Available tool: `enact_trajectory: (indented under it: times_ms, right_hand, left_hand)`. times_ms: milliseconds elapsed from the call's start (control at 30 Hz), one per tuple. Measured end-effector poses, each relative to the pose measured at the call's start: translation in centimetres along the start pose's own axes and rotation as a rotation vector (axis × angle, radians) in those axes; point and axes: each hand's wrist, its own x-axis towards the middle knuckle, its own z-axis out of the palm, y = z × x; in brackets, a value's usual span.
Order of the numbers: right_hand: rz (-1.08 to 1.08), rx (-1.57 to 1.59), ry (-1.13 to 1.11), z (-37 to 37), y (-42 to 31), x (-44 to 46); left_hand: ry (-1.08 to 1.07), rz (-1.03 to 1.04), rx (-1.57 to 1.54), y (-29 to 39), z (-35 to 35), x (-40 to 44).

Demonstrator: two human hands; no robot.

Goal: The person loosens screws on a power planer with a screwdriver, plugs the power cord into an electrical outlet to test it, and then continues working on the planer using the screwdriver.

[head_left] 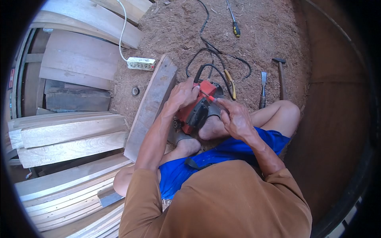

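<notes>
A red and black electric hand planer (190,112) rests between my lower legs, tilted, its black cable leading off the far end. My left hand (184,93) grips the planer's far end, fingers bent over the red housing. In my right hand (237,119) is a small screwdriver (210,98) with a red handle. Its thin shaft points up and left to the red housing near my left fingertips. Whether the tip sits in a screw is too small to tell.
A wooden board (152,105) lies left of the planer. Beyond are a power strip (141,64), a yellow-black screwdriver (236,29), a chisel (263,89) and a hammer (281,77) on shavings-covered ground. Stacked planks (73,137) line the left; a brown panel (333,119) stands right.
</notes>
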Motion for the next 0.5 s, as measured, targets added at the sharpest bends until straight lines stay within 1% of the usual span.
enact_trajectory:
  times_ms: [200,267,367,467,500]
  right_hand:
    - [0.026,0.025,-0.009,0.5,0.2,0.0]
    - [0.046,0.004,-0.03,0.4,-0.5,0.1]
    - [0.211,0.392,-0.076,2.9,2.6,0.6]
    - [0.485,0.608,-0.199,-0.2,-1.1,1.4]
    - [0.482,0.623,-0.192,0.0,-0.8,1.4]
  left_hand:
    - [-0.002,0.011,0.025,0.6,-0.3,-0.3]
    - [0.038,0.048,0.016,-0.4,0.5,0.1]
    - [0.066,0.06,0.034,-0.7,0.9,0.1]
    - [0.078,0.064,0.044,-0.4,1.2,0.2]
    - [0.084,0.062,0.045,-0.4,1.1,0.1]
